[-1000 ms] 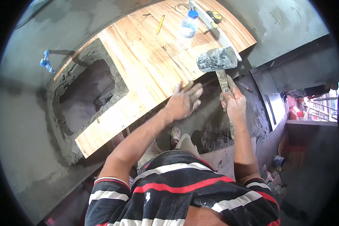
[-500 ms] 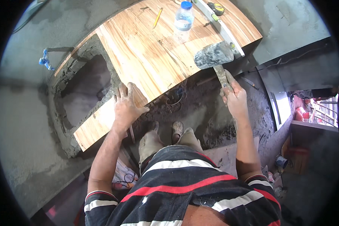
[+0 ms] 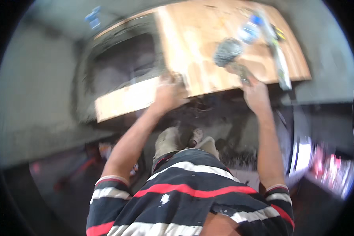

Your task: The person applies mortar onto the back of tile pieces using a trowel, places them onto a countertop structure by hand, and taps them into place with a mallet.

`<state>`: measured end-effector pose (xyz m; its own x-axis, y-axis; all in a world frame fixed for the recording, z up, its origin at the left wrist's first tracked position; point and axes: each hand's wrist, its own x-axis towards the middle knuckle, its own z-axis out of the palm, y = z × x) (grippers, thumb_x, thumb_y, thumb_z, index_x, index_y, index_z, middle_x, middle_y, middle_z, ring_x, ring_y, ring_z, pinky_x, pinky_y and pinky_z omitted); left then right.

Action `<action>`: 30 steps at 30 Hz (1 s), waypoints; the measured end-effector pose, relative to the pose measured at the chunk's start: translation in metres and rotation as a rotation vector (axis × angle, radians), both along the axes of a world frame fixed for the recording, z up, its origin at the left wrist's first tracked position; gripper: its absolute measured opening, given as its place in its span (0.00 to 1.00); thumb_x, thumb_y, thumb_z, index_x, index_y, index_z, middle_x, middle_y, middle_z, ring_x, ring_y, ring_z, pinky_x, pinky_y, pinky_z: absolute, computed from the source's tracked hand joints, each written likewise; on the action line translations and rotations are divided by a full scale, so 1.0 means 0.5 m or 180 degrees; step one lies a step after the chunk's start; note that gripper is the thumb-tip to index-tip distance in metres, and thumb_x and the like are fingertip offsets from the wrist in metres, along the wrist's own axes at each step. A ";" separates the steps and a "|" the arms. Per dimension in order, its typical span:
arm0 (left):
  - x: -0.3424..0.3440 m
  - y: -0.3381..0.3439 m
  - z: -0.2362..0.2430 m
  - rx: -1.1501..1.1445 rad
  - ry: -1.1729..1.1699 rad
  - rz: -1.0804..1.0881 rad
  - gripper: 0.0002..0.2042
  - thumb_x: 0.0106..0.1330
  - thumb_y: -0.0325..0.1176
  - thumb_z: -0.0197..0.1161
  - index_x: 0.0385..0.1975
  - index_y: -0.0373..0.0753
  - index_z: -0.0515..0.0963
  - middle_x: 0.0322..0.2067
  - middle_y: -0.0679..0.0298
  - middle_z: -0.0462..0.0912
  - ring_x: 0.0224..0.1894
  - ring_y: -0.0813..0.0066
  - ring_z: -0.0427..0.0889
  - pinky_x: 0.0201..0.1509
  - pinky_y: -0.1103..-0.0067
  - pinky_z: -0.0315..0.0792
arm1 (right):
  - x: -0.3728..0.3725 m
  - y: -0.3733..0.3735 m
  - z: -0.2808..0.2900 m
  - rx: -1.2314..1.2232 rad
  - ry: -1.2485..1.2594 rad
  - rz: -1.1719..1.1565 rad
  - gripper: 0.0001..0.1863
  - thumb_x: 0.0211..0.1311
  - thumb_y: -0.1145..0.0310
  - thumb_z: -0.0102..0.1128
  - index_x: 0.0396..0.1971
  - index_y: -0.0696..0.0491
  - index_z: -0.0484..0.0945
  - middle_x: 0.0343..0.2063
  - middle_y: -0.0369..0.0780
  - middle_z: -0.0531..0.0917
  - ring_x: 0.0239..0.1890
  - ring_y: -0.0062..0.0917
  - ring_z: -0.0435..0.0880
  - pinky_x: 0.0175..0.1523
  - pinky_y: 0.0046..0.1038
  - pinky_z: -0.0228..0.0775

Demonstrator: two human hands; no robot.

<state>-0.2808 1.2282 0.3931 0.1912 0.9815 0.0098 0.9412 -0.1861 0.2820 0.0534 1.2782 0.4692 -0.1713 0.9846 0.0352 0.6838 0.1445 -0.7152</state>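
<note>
My right hand (image 3: pixel 257 94) grips the handle of a mallet (image 3: pixel 227 52), whose thick grey head is smeared with white. The mallet head hangs over the wood-patterned slab (image 3: pixel 202 74); blur hides whether it touches. My left hand (image 3: pixel 170 94) rests by the front edge, where a narrow wood-patterned strip (image 3: pixel 126 98) meets the broad slab. Its thumb points out to the right, apart from the fingers, which are blurred, and it appears to hold nothing. Behind the strip lies a rectangular opening (image 3: pixel 88 78) with a rough mortar rim.
A clear bottle with a blue cap (image 3: pixel 249 31) stands on the slab, left of a long spirit level (image 3: pixel 279 63). Beside the level sits a black and yellow tape measure (image 3: pixel 278 33). A blue pipe fitting (image 3: pixel 93 17) sticks out at the far left.
The view has turned, so the slab and opening sit further right and straighter. The mallet head has swung left relative to the slab, away from the level. My left hand stays near the strip.
</note>
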 end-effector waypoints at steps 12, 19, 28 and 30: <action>-0.012 -0.041 -0.014 0.0457 -0.0272 0.0331 0.43 0.46 0.41 0.77 0.66 0.33 0.71 0.67 0.21 0.62 0.69 0.22 0.64 0.77 0.53 0.60 | -0.336 0.079 0.051 0.0471 -0.0031 0.1277 0.28 0.68 0.75 0.52 0.69 0.54 0.74 0.36 0.48 0.86 0.33 0.31 0.81 0.45 0.33 0.75; 0.007 -0.023 -0.015 0.0090 -0.0410 0.0182 0.39 0.53 0.37 0.71 0.68 0.32 0.70 0.68 0.19 0.60 0.70 0.23 0.64 0.79 0.51 0.56 | -0.322 0.118 0.013 0.0499 -0.0546 0.0927 0.26 0.68 0.71 0.54 0.66 0.52 0.77 0.27 0.50 0.84 0.28 0.34 0.84 0.38 0.37 0.76; -0.001 -0.024 0.067 -0.0070 -0.0577 0.0441 0.40 0.59 0.60 0.71 0.65 0.34 0.74 0.71 0.29 0.60 0.74 0.31 0.58 0.76 0.43 0.52 | -0.316 0.256 -0.013 0.0074 -0.0293 -0.0220 0.27 0.66 0.68 0.58 0.65 0.54 0.77 0.36 0.57 0.87 0.39 0.49 0.88 0.45 0.47 0.77; 0.021 0.012 0.081 0.0202 -0.0451 0.0533 0.39 0.61 0.58 0.70 0.64 0.34 0.75 0.71 0.32 0.61 0.75 0.32 0.59 0.76 0.43 0.53 | -0.302 0.291 -0.011 0.0159 -0.0716 -0.0283 0.25 0.67 0.66 0.55 0.64 0.54 0.77 0.40 0.58 0.87 0.43 0.54 0.87 0.50 0.50 0.78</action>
<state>-0.2704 1.2344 0.4336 0.0179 0.9960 0.0877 0.9122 -0.0522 0.4063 -0.0977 1.4237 0.4635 -0.0932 0.9941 0.0549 0.8366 0.1081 -0.5371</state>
